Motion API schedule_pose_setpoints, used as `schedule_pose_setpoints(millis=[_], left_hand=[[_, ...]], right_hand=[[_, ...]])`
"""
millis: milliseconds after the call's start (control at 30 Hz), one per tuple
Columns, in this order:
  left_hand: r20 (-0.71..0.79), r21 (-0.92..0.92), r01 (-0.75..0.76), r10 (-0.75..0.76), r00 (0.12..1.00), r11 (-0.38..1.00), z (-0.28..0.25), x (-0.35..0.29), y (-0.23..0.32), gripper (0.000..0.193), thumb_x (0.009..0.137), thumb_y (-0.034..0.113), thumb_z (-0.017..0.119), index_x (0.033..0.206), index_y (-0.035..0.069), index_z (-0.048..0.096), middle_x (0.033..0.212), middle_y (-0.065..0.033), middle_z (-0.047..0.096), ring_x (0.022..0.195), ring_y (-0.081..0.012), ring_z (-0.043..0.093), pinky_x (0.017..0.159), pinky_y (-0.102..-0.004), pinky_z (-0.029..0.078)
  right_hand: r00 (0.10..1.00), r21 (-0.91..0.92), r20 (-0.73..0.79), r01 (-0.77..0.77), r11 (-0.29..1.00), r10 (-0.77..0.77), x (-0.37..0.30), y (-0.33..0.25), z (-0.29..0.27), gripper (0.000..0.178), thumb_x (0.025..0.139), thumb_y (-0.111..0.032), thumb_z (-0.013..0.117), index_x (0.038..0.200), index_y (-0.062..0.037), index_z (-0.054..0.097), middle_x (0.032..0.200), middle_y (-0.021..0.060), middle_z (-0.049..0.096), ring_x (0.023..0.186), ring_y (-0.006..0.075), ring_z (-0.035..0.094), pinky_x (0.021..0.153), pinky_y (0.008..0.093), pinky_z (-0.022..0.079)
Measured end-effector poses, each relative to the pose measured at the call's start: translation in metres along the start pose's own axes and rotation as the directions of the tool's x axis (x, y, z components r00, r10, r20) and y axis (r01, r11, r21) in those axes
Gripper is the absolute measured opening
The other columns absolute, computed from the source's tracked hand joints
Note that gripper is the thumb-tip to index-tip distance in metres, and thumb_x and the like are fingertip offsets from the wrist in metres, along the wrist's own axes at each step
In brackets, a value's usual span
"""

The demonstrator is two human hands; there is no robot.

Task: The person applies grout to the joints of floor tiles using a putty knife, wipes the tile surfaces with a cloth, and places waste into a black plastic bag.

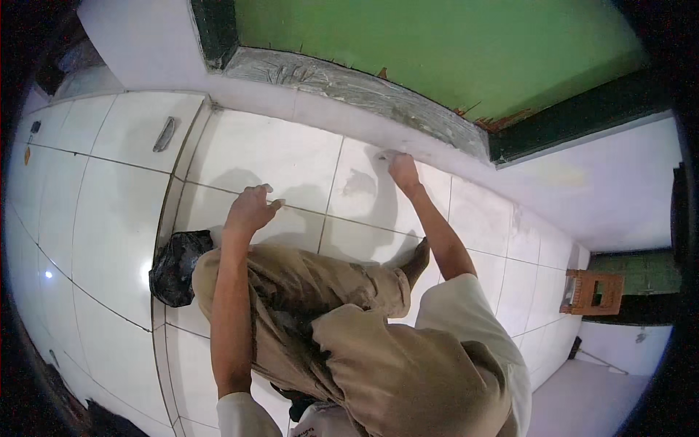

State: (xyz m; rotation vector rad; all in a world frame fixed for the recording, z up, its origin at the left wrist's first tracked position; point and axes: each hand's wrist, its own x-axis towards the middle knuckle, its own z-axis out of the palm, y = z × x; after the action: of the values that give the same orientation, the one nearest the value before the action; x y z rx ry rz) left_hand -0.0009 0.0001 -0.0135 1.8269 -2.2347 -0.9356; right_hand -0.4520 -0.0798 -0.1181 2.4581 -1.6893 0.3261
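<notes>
My right hand [404,173] is closed at the foot of the low wall, pressed down where the tiled floor [262,149] meets it. A small greyish bit [386,154] shows at its fingertips, too little to name. A grey smear [358,183] lies on the tile beside that hand. Over the floor to the left hovers my left hand [251,210], half curled, thumb and fingers apart with whitish tips and nothing visible between them. Above the wall strip runs a rough grey cement sill [357,98] under a green panel [437,51].
A black plastic bag [178,268] rests by my left knee at the step edge. On the raised tiles lies a long grey object [166,135], perhaps a tool. An orange-brown stool [595,293] stands far right. My bare foot [416,262] is below my right forearm.
</notes>
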Motion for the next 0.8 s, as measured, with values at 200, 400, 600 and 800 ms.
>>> schedule_pose_setpoints(millis=[200,400,600,800], left_hand=[[0.007,0.004,0.001,-0.001,1.000,1.000,-0.007,-0.006,0.009,0.056,0.088,0.045,0.066,0.120,0.000,0.060,0.108,-0.0245,0.066,0.110,-0.0378,0.060,0.092,-0.0469,0.050],[0.057,0.008,0.091,-0.092,0.994,0.996,-0.010,-0.004,0.010,0.051,0.088,0.042,0.067,0.116,-0.001,0.063,0.110,-0.0254,0.066,0.110,-0.0376,0.061,0.091,-0.0473,0.051],[0.055,0.021,0.062,-0.063,0.996,0.998,-0.008,-0.010,-0.005,0.051,0.089,0.041,0.066,0.119,0.001,0.061,0.108,-0.0232,0.067,0.110,-0.0376,0.061,0.090,-0.0470,0.052],[0.042,-0.041,0.037,-0.035,0.998,0.998,0.001,0.007,0.012,0.051,0.089,0.043,0.065,0.119,0.001,0.061,0.110,-0.0223,0.066,0.111,-0.0368,0.059,0.092,-0.0463,0.050]], right_hand=[[0.990,-0.059,0.042,-0.131,0.990,0.134,0.003,0.001,-0.017,0.011,0.072,-0.008,0.062,0.071,0.0003,0.068,0.070,0.0227,0.064,0.072,0.0396,0.064,0.070,0.0483,0.053],[0.995,0.009,0.077,0.065,0.998,-0.066,-0.007,-0.018,-0.008,0.013,0.074,-0.010,0.060,0.069,-0.0009,0.067,0.072,0.0236,0.065,0.069,0.0389,0.064,0.071,0.0479,0.052],[0.982,0.124,0.016,-0.186,0.975,0.186,-0.009,-0.041,-0.009,0.012,0.075,-0.008,0.060,0.071,0.0024,0.065,0.076,0.0266,0.064,0.074,0.0435,0.063,0.074,0.0499,0.051],[0.996,0.109,-0.054,-0.067,0.992,0.073,-0.006,0.015,0.008,0.009,0.073,-0.010,0.062,0.071,-0.0013,0.066,0.071,0.0221,0.063,0.069,0.0401,0.061,0.068,0.0513,0.049]])
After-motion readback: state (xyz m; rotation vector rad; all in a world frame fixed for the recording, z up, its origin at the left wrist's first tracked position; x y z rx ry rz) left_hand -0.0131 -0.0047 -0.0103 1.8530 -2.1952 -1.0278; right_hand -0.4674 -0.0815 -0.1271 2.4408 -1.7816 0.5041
